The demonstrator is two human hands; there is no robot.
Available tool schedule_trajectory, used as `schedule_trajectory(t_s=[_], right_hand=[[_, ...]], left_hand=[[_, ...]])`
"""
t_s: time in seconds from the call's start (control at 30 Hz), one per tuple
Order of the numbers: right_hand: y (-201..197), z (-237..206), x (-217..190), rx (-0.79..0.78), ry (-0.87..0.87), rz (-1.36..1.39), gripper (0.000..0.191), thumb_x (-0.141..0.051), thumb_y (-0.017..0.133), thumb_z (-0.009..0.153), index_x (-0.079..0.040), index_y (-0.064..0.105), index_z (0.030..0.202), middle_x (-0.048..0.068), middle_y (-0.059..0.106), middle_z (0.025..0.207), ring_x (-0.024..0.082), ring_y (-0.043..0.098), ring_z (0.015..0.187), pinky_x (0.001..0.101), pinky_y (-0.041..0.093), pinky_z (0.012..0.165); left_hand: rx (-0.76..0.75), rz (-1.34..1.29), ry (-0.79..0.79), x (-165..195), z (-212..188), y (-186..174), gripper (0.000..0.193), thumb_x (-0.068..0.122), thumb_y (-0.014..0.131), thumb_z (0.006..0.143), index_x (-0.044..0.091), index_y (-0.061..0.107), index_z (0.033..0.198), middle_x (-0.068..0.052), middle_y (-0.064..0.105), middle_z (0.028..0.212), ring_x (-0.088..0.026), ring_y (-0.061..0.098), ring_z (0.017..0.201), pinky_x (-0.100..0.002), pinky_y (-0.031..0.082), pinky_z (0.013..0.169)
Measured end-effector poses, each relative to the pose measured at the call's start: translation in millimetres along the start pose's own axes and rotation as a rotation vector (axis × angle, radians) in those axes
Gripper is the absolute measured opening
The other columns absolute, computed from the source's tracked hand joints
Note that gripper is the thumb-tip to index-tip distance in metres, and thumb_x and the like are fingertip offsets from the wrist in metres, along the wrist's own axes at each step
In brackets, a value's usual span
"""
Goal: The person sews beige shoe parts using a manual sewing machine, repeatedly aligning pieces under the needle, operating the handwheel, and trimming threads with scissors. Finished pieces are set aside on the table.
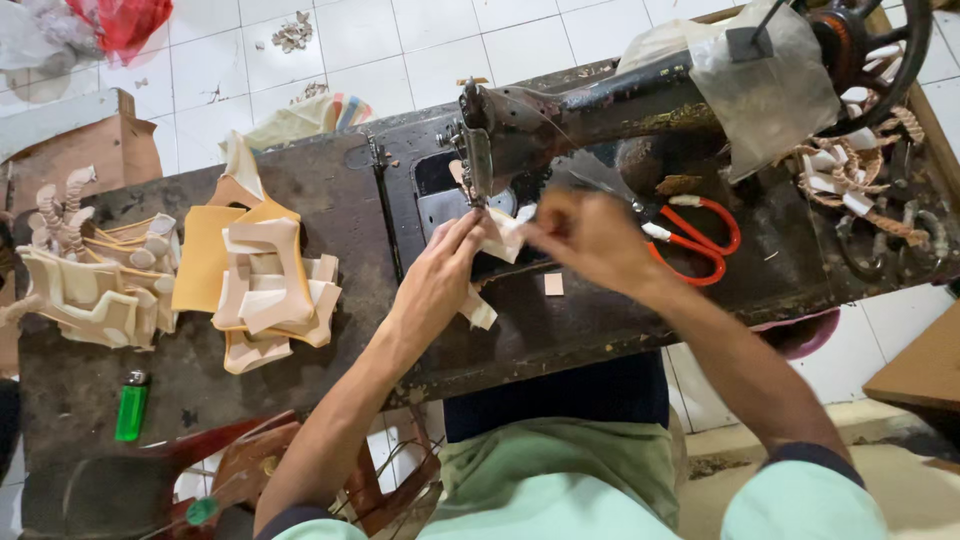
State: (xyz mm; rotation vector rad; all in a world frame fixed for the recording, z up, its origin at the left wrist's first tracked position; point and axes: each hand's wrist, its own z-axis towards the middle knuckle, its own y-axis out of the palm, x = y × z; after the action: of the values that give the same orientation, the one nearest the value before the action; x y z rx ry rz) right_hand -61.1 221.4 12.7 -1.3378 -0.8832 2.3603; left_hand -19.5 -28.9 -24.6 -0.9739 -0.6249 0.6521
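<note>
Both hands, left hand [440, 270] and right hand [590, 238], pinch a cream strap piece [506, 236].

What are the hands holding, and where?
Both the left hand and right hand pinch a small cream-coloured cut piece by its edges, beside the sewing machine's needle.

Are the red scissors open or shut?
Shut, as far as shows. The scissors lie flat on the table with their two red handle loops close together; the right hand hides most of the blades.
</note>
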Motion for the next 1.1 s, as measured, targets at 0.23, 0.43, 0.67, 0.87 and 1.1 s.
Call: schedule_trajectory(t_s=[0.23,0.43,0.67,0.87,1.1], right_hand=[[-180,20,77,0.626,-0.031,-0.602,0.018,-0.011,0.064,0.114,0.005,0.066,0.105,0.017,0.067,0.093,0.028,0.066,0.081,0.0404,0.052,0.072],[-189,2,143,0.608,-0.130,-0.730,0.018,-0.006,0.049,0.117,0.007,0.061,0.115,0.020,0.070,0.105,0.036,0.071,0.096,0.0407,0.056,0.086],[-174,-4,152,0.865,-0.095,-0.486,0.019,-0.013,0.051,0.117,0.003,0.062,0.115,0.015,0.070,0.098,0.030,0.074,0.086,0.0363,0.061,0.077],[-195,-3,151,0.614,-0.113,-0.857,0.025,-0.013,0.049,0.121,0.003,0.064,0.110,0.015,0.070,0.094,0.029,0.072,0.088,0.0362,0.056,0.074],[-184,3,113,0.671,-0.086,-0.776,0.017,-0.008,0.050,0.121,0.004,0.062,0.118,0.019,0.069,0.097,0.035,0.067,0.088,0.0415,0.051,0.074]], left_hand=[[0.039,-0.111,-0.038,-2,5,3,0.027,-0.006,0.062,0.087,-0.010,0.059,0.114,-0.024,0.059,0.135,-0.038,0.057,0.128,-0.041,0.049,0.107],[0.047,-0.132,-0.099,4,6,5,0.033,-0.010,0.061,0.083,-0.011,0.060,0.117,-0.024,0.060,0.133,-0.038,0.057,0.125,-0.041,0.050,0.105],[0.079,-0.073,-0.118,7,7,17,0.036,-0.007,0.060,0.085,-0.011,0.062,0.120,-0.023,0.060,0.132,-0.037,0.057,0.126,-0.040,0.049,0.107],[0.066,-0.062,-0.127,9,6,17,0.033,-0.006,0.060,0.086,-0.012,0.063,0.118,-0.023,0.060,0.131,-0.036,0.057,0.127,-0.040,0.049,0.108],[0.084,-0.104,-0.145,13,11,9,0.036,-0.008,0.062,0.085,-0.011,0.064,0.121,-0.022,0.061,0.129,-0.035,0.057,0.126,-0.039,0.049,0.105]])
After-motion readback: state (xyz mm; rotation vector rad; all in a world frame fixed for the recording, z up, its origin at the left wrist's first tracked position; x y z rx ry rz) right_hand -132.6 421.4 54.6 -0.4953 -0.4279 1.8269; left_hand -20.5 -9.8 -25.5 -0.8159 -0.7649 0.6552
